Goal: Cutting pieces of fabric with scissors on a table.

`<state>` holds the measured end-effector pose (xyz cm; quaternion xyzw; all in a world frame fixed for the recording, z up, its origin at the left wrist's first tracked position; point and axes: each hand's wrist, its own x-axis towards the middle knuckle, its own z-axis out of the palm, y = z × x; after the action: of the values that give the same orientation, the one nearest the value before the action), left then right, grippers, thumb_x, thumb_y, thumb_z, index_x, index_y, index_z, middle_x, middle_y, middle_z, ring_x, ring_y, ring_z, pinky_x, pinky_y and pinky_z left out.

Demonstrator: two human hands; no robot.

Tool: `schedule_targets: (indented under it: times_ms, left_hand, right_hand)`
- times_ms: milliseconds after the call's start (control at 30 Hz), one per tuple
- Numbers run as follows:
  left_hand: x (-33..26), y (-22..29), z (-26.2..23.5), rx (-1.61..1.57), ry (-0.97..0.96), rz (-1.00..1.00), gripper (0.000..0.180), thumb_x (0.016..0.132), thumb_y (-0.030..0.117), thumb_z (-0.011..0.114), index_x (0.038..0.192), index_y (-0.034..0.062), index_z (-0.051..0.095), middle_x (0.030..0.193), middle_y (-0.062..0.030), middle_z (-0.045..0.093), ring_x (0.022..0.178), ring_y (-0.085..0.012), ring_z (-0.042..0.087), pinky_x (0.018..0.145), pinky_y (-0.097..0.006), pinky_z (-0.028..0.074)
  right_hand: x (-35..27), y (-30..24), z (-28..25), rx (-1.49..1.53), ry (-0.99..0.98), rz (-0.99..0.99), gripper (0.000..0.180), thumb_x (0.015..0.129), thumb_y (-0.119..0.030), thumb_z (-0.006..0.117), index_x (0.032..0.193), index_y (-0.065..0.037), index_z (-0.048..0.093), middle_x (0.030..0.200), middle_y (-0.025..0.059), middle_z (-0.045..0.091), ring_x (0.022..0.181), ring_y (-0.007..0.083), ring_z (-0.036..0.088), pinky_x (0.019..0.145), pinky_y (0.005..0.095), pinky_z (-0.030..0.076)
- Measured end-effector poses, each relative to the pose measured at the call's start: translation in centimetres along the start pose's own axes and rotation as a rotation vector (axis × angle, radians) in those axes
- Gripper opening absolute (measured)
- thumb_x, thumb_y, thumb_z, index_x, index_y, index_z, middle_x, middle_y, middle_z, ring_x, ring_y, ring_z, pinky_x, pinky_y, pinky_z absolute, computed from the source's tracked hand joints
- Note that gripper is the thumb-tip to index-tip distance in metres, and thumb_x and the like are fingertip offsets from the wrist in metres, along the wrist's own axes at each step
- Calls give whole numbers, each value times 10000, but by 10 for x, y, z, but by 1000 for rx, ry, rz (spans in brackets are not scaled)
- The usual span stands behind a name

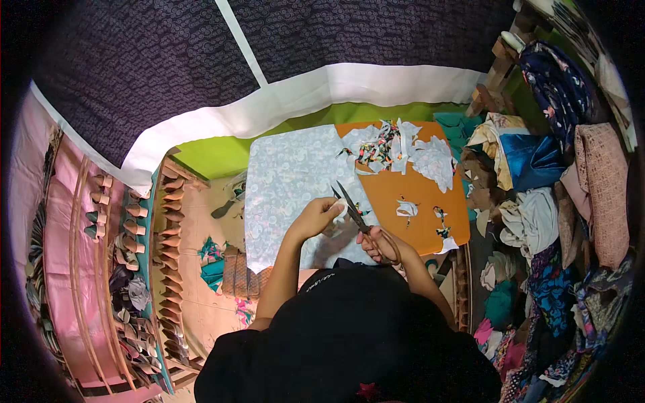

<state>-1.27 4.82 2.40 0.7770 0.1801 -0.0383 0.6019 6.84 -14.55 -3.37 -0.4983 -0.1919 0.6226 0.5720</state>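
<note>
My right hand (379, 246) is closed round the brown handles of a pair of dark scissors (356, 217). The blades point away from me and stand a little apart. My left hand (318, 218) pinches a small white fabric piece (342, 207) right beside the blades. Whether the blades touch the piece I cannot tell. Under both hands a large whitish fabric sheet with a faint print (289, 178) covers the left part of the orange tabletop (395, 189). Cut floral and white scraps (386, 144) lie in a heap at the table's far side.
Small cut pieces (406, 209) lie on the orange surface to the right. Piled fabrics, including a blue cloth (533, 161), crowd the right side. On the left stand racks with rows of wooden shoe lasts (171, 252). A dark patterned curtain (181, 67) hangs ahead.
</note>
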Motion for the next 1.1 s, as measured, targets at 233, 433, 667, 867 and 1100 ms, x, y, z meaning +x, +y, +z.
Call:
schedule_targets:
  times_ms: [233, 433, 667, 867, 1100]
  left_hand:
    - [-2, 2, 3, -100, -27, -80, 326, 825, 284, 470, 612, 37, 475, 518, 39, 393, 454, -49, 385, 418, -202, 351]
    - [0, -3, 6, -153, -58, -53, 318, 824, 280, 475, 614, 41, 476, 504, 36, 392, 441, -46, 385, 396, -197, 325]
    - [0, 0, 6, -178, -42, -58, 320, 827, 281, 468, 610, 45, 466, 497, 32, 396, 419, -48, 397, 381, -194, 324]
    - [0, -3, 6, -204, -36, -35, 316, 825, 277, 470, 603, 53, 449, 498, 35, 398, 429, -50, 432, 388, -195, 358]
    - [-4, 7, 12, -262, 40, -48, 309, 824, 272, 470, 596, 67, 429, 504, 47, 369, 428, -44, 414, 377, -198, 341]
  right_hand:
    - [-1, -7, 10, -110, 48, -31, 651, 697, -667, 328, 866, -47, 428, 653, -34, 355, 480, 39, 334, 394, 166, 296]
    - [-3, -11, 20, -68, 89, -21, 682, 641, -693, 356, 859, -50, 425, 634, -33, 365, 478, 38, 330, 414, 164, 297]
    - [0, -8, 22, -180, 102, -79, 519, 737, -608, 363, 800, -93, 377, 616, -48, 317, 472, 37, 274, 413, 157, 255]
    - [4, -3, 13, 88, 5, 59, 417, 765, -498, 395, 849, -89, 395, 627, -54, 298, 481, 37, 255, 430, 160, 247]
    - [3, 1, 14, 98, 6, 19, 433, 763, -497, 405, 893, -83, 400, 643, -54, 299, 501, 28, 257, 446, 160, 250]
